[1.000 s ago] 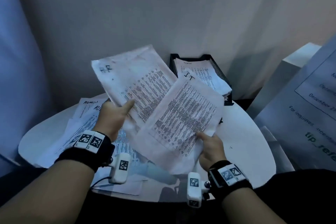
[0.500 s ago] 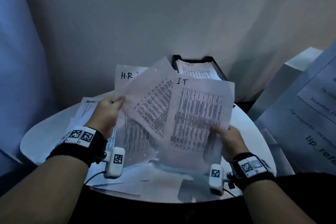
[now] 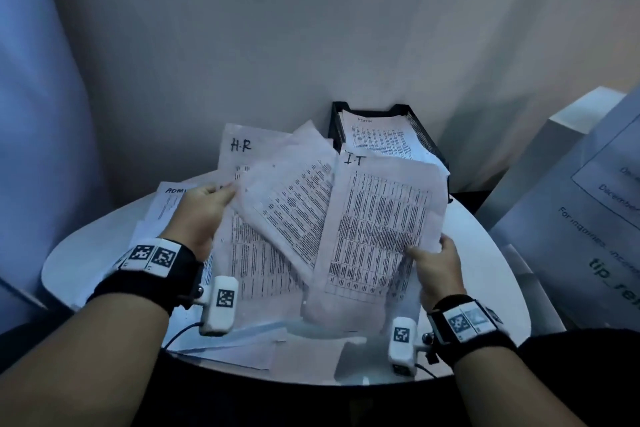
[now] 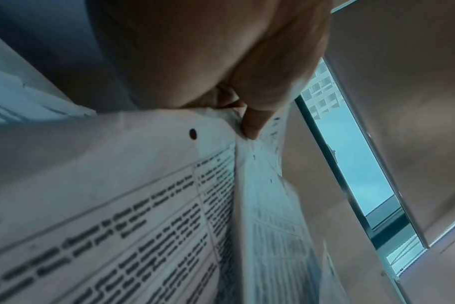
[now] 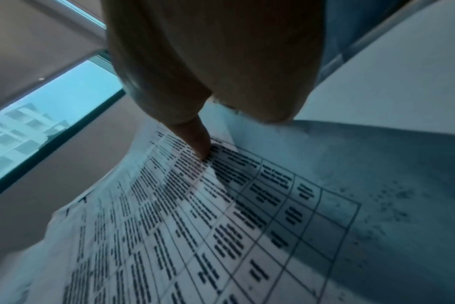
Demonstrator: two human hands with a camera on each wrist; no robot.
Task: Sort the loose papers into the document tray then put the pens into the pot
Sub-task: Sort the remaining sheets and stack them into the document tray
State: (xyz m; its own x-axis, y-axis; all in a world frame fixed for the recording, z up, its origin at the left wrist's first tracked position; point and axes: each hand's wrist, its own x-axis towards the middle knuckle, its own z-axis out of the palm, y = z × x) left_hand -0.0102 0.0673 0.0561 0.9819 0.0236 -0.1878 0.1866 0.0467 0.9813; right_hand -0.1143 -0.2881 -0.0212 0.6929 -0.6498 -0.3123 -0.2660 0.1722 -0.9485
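Note:
Both hands hold printed papers above the round white table [image 3: 485, 253]. My left hand [image 3: 204, 215] grips the left edge of a fan of sheets, the rear one marked "H.R" [image 3: 240, 146], with a tilted sheet [image 3: 291, 204] in front. In the left wrist view my left thumb [image 4: 252, 123] pinches those sheets [image 4: 117, 195]. My right hand [image 3: 434, 263] pinches the right edge of the sheet marked "I.T" [image 3: 377, 229]; its thumb [image 5: 195, 139] presses on the printed table [image 5: 221, 226]. The black mesh document tray [image 3: 424, 135] stands behind, with an "Admin" sheet [image 3: 377, 139] on top. No pens or pot are in view.
More loose papers, one marked "Admin" [image 3: 166, 201], lie on the table's left and near edge [image 3: 235, 350]. A large printed notice [image 3: 588, 236] leans at the right beside a white box [image 3: 571, 121]. A plain wall rises close behind the table.
The papers swung from a left tilt to nearly upright and spread into a fan, so the "H.R" heading now shows. My right hand shifted right and up along the "I.T" sheet's edge.

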